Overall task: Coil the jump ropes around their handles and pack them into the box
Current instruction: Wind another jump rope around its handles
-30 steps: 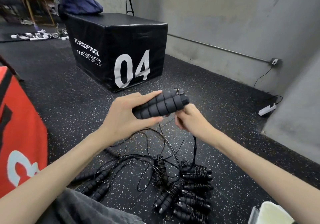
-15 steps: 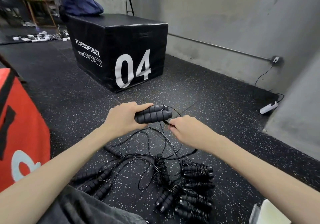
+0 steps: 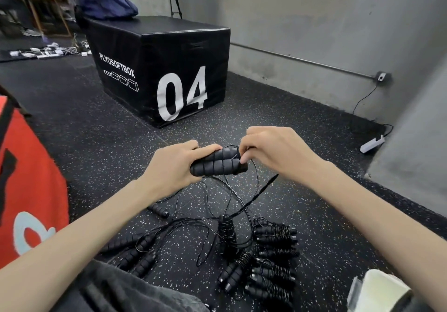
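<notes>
Two black ribbed jump-rope handles (image 3: 215, 164) sit side by side in a person's left hand (image 3: 174, 166), whose fingers and thumb curl around their near ends above a speckled black rubber floor (image 3: 101, 142). The right hand (image 3: 268, 152) meets the handles at their far end, its fingertips (image 3: 244, 159) pinching the thin black cord (image 3: 256, 190) against them. From there the cord drops in loose loops to the floor and runs into a tangle of other ropes.

Directly below the hands lie several finished bundles (image 3: 273, 258), each a pair of handles with cord coiled tightly around it, clustered close together at the right of the pile. At the left of the pile, more unwound handles (image 3: 137, 256) lie near a fold of dark grey cloth (image 3: 116, 290) at the bottom edge, and one loose handle (image 3: 158, 210) rests apart, just under the left forearm.

A pale container (image 3: 379, 292) shows at the lower right corner; whether it is the packing box cannot be told. Behind the hands stands a black foam plyo box (image 3: 157, 70) marked "04", with a dark blue bag (image 3: 104, 4) on top. A red plyo box (image 3: 31, 178) fills the left edge, and a white power strip (image 3: 372, 143) lies by the grey wall.
</notes>
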